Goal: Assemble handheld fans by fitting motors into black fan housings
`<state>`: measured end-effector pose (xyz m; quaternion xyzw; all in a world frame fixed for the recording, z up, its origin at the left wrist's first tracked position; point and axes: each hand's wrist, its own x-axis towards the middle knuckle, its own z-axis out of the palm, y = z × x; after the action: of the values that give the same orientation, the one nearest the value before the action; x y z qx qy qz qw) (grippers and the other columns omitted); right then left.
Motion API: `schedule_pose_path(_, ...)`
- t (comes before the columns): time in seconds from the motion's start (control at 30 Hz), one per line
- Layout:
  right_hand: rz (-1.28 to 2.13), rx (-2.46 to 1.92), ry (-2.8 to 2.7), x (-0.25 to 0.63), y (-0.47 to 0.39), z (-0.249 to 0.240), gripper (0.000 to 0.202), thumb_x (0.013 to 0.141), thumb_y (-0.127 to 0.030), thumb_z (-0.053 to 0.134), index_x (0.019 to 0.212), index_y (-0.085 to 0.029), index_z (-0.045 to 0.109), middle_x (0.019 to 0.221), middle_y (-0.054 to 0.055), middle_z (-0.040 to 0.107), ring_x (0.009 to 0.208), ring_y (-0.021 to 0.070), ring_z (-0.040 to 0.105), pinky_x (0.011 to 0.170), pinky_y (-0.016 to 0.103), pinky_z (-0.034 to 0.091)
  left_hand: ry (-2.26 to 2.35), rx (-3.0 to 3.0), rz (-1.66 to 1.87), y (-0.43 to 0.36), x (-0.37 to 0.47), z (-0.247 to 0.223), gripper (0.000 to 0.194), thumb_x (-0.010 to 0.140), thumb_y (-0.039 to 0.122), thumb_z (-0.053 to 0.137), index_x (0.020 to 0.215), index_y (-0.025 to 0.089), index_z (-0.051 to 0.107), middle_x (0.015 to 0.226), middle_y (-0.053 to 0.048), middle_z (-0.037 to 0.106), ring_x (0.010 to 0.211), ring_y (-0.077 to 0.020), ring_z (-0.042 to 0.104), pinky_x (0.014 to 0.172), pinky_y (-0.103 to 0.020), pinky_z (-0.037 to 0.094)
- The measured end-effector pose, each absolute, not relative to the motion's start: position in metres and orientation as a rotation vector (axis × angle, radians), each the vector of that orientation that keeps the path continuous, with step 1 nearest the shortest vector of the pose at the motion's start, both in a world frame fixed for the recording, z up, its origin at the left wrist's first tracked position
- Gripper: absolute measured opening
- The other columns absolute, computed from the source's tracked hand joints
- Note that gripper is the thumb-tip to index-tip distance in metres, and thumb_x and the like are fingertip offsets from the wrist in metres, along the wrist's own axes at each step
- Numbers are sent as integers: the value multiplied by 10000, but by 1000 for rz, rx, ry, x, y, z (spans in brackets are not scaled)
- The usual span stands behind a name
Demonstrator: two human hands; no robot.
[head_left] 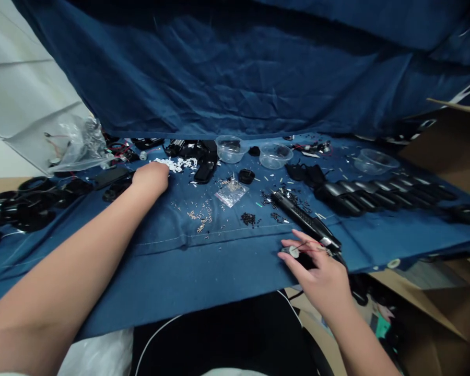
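Note:
My left hand [151, 178] reaches to the far left part of the blue cloth, beside a heap of small white pieces [178, 165]; its fingers are hidden behind the back of the hand. Near the front edge on the right, my right hand [315, 266] holds a small round silver motor [293, 251] between thumb and fingers. Thin red and black wires run from the motor over the palm. Just behind this hand lies a long black tool-like housing [303, 216], slanting toward the edge.
Clear plastic bowls [274, 156] stand at the back. Black handle-shaped parts [376, 194] lie in a row at right. Small screws [201, 216] and a plastic bag [232, 192] are in the middle. Round black parts [19, 209] sit at far left.

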<state>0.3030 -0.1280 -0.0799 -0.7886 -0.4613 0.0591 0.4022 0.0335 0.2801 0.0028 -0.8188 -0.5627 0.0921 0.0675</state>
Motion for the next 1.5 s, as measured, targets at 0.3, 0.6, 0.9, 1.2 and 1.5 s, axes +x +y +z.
schedule_pose_path(0.3, 27, -2041, -1179, 307, -130, -70, 777, 939, -810, 735, 1434, -211, 743, 1182, 71, 818, 888, 194, 761, 857, 310, 617, -1748, -2493, 143, 281, 31, 2, 430, 1078, 434, 751, 1410, 169, 685, 1423, -134, 699, 1249, -289, 719, 1063, -517, 647)
schedule_pose_path(0.6, 197, -2070, -1271, 317, -126, -71, 669, 942, -754, 717, 1333, -216, 793, 1227, 71, 809, 871, 186, 788, 778, 284, 647, -1749, -2543, 9, 272, 33, 1, 436, 1078, 435, 751, 1418, 170, 681, 1428, -134, 696, 1249, -289, 718, 1065, -521, 646)
schedule_pose_path(0.9, 113, -2005, -1412, 317, -133, -66, 536, 977, -708, 752, 1187, -224, 846, 1174, 73, 804, 876, 184, 749, 814, 290, 628, -1355, -2742, -494, 224, 41, 67, 259, 1114, 310, 606, 1278, 157, 735, 1340, -159, 711, 1300, -330, 667, 1154, -534, 524)
schedule_pose_path(1.2, -40, -1920, -1679, 306, -122, -72, 381, 1089, -553, 614, 1045, -201, 753, 1043, 77, 756, 957, 214, 715, 921, 357, 559, -178, -3453, -259, 47, 45, -17, 306, 914, 68, 701, 1171, 229, 736, 1131, -37, 745, 997, -223, 696, 918, -388, 479)
schedule_pose_path(1.5, -245, -1925, -1830, 297, -120, -66, 298, 1108, -396, 559, 989, -176, 721, 979, 79, 741, 902, 209, 697, 858, 360, 529, -302, -3715, -528, 38, 48, -58, 162, 1137, 282, 645, 1143, 296, 806, 1118, 3, 766, 1000, -192, 667, 974, -400, 391)
